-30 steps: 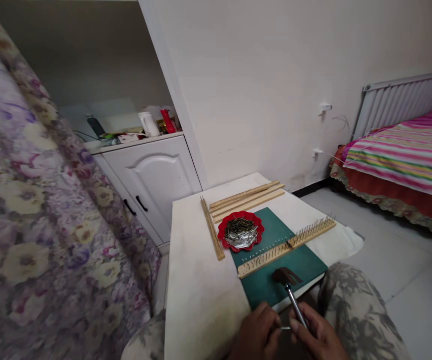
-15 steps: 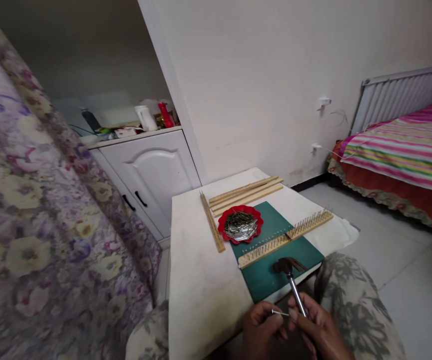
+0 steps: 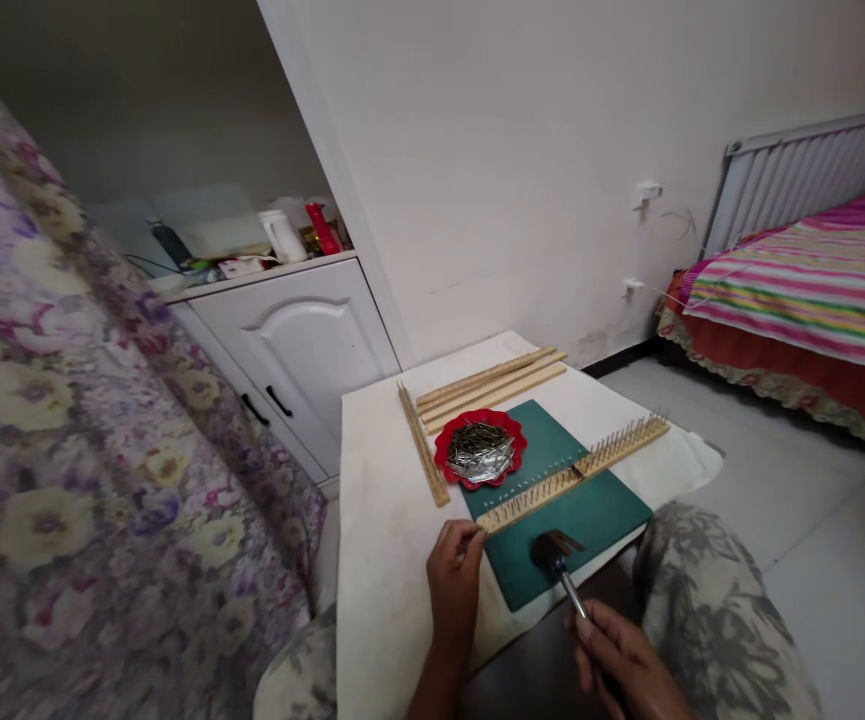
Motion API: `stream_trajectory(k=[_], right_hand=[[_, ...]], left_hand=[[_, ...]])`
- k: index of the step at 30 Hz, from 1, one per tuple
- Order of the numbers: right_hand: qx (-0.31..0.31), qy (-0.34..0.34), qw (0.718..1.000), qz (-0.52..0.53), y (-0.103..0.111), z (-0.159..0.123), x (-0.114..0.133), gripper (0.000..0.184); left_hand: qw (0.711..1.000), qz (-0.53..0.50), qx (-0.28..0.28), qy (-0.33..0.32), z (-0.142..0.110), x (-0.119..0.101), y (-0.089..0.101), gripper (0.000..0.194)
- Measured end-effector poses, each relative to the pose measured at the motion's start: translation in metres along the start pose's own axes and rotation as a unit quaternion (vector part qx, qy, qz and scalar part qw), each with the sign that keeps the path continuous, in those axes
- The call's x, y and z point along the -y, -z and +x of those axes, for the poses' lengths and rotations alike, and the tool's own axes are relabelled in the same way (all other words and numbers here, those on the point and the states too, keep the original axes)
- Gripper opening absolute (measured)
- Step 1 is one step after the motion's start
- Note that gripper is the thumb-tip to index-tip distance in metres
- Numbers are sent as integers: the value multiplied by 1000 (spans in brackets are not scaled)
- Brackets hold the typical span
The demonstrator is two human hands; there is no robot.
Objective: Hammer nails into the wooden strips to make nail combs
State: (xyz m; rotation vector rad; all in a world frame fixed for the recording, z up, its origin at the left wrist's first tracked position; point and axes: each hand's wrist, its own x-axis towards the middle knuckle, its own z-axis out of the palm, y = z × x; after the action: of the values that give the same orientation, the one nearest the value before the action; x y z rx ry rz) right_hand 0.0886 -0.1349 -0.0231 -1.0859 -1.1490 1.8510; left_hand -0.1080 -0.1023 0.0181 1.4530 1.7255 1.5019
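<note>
My left hand (image 3: 455, 572) is pinched closed at the near left end of a wooden strip (image 3: 528, 502). The nail seen in its fingers a moment ago is now hidden by the fingertips. Rows of upright nails stand along this strip, which lies across a green board (image 3: 529, 560). In my right hand (image 3: 612, 645) is a claw hammer (image 3: 552, 549), gripped by its metal handle, its head over the board's near part. Beyond the strip, a red scalloped dish (image 3: 443, 465) holds a heap of loose nails (image 3: 479, 450).
On the white-covered table (image 3: 394, 590), another nail-studded strip (image 3: 422, 445) lies left of the dish, and several wooden strips (image 3: 492, 385) lie behind it. A further nailed strip (image 3: 623, 444) reaches toward the right edge. A white cabinet (image 3: 304, 350) and a bed (image 3: 799, 300) stand beyond.
My left hand has moved forward and left from beside the hammer handle to the strip's left end. The hammer in my right hand has shifted slightly left and lower.
</note>
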Motion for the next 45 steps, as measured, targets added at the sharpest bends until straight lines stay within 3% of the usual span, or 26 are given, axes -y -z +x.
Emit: stream_trajectory(k=[8,30,34,41,45], right_hand=[[0,-7,1000,11,2,3,-3,46],[-6,21,999,-35,3,3,-4,44],[11,40,997,-62,-1,3,10,42],[53,60,992,-97,-26,15,58,41],[66,76,986,-131,-34,26,68,40]], left_hand=[[994,98,-2,-50,10,12,-10,19],[981,171,35,-89,16,15,-16,20],[982,165,36,-86,16,18,-16,19],[985,151,35,-72,15,15,-16,19],[985,155,26,-67,15,18,-16,19]])
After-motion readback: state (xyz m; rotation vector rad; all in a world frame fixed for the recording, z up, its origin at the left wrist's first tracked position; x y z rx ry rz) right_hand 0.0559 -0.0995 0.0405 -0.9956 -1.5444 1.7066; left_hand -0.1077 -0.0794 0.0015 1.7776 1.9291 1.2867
